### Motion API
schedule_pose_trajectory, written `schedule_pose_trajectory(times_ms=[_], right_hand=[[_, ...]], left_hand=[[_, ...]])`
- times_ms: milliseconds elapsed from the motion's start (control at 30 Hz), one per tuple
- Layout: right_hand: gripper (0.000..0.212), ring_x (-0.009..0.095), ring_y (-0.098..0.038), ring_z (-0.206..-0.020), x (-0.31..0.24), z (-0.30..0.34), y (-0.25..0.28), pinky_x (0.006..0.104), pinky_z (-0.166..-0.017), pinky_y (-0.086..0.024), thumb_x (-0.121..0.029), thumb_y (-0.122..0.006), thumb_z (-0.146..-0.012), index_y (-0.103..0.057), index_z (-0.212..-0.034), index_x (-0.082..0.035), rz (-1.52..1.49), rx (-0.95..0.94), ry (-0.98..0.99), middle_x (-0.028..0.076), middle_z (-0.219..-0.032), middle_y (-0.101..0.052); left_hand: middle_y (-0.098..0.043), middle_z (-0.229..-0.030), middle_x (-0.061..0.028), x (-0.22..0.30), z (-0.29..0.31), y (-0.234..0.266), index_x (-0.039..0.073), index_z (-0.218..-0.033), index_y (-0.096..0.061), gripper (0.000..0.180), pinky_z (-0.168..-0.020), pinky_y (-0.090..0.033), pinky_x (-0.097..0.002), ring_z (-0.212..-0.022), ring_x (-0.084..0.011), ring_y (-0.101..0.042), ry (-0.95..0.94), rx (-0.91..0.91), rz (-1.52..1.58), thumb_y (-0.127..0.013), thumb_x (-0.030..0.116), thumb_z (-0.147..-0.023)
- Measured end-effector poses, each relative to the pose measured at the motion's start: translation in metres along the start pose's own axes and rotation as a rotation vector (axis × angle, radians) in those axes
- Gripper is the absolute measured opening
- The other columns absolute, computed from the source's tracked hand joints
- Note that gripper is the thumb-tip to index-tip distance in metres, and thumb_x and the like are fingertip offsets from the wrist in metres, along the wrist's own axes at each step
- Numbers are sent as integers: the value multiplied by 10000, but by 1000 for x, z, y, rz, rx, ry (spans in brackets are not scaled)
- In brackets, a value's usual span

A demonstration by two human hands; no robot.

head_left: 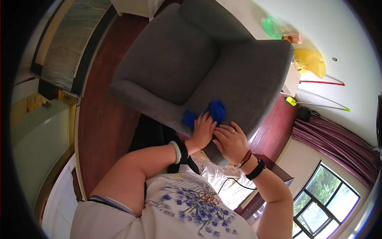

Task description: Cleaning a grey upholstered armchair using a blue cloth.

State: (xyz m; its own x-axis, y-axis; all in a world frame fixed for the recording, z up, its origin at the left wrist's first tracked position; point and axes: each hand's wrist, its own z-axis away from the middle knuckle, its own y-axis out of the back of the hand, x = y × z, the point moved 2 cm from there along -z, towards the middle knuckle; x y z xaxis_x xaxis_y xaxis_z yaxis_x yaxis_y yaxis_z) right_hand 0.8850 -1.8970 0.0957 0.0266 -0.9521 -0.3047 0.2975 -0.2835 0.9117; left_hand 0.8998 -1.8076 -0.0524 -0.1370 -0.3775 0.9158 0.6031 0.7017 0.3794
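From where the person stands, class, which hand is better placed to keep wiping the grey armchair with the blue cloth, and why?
The left hand: its fingers already press on the blue cloth on the armchair arm. The right hand rests flat beside it, mostly on bare fabric.

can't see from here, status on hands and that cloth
Left hand pressing blue cloth on grey armchair arm. Right hand flat beside it, empty. Nothing in the way.
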Motion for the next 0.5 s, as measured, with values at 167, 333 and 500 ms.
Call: schedule_pose_trajectory(times_ms=[167,333,500], right_hand=[[194,199,-590,-990,-1,-2,0,405,-961,-394,-186,-615,-793,-634,-942,-64,-8,6,-15,46,-961,-650],[149,208,-615,-913,-3,-2,3,386,-886,-455,-151,-633,-765,-633,-880,-58,-41,57,9,55,-921,-649],[166,207,-617,-894,-7,-1,7,375,-850,-476,-130,-643,-727,-636,-871,-49,-81,76,13,57,-914,-645]], left_hand=[[-451,-1265,-222,-53,-37,-25,24,-1126,-522,316,-904,-366,-562,-1123,-466,-440,328,-188,-44,-463,254,-916],[-434,-1289,-176,-87,-72,-41,51,-1112,-539,327,-894,-364,-603,-1124,-436,-450,648,-341,-133,-421,293,-927],[-459,-1251,-128,-145,-95,-62,72,-1152,-552,309,-905,-388,-569,-1156,-342,-434,561,-603,-357,-427,227,-915]])
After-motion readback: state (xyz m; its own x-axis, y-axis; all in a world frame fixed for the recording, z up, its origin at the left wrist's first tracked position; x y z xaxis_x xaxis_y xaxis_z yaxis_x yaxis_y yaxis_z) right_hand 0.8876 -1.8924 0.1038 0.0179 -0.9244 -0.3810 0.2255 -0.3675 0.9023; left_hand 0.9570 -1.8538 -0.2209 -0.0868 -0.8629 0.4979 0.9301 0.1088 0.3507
